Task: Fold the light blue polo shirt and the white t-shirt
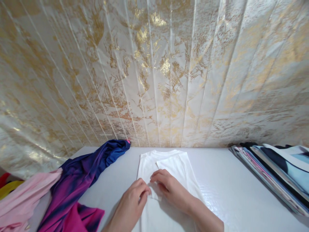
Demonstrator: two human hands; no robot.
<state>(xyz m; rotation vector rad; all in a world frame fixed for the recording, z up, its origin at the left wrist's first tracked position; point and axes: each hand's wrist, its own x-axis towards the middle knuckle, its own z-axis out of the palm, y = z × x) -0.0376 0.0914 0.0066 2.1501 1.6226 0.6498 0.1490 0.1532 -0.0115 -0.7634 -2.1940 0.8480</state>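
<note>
A white shirt (169,212) lies partly folded on the white table, its neckline toward the wall. One sleeve (172,163) is folded in across its body. At the shirt's left edge, my left hand (135,198) has thumb and fingertips pinched together on the cloth. My right hand (170,187) rests over the middle of the shirt, fingers bent and apart from the thumb, the fingertips close to those of my left hand. Part of the folded sleeve is hidden beneath my right hand.
Left of the shirt lies a crumpled blue and magenta garment (79,175), with a pink garment (29,193) and a yellow cloth (11,189) beyond it. A stack of folded clothes (277,174) stands at the right. A gold-patterned sheet (159,80) covers the wall behind the table (222,187).
</note>
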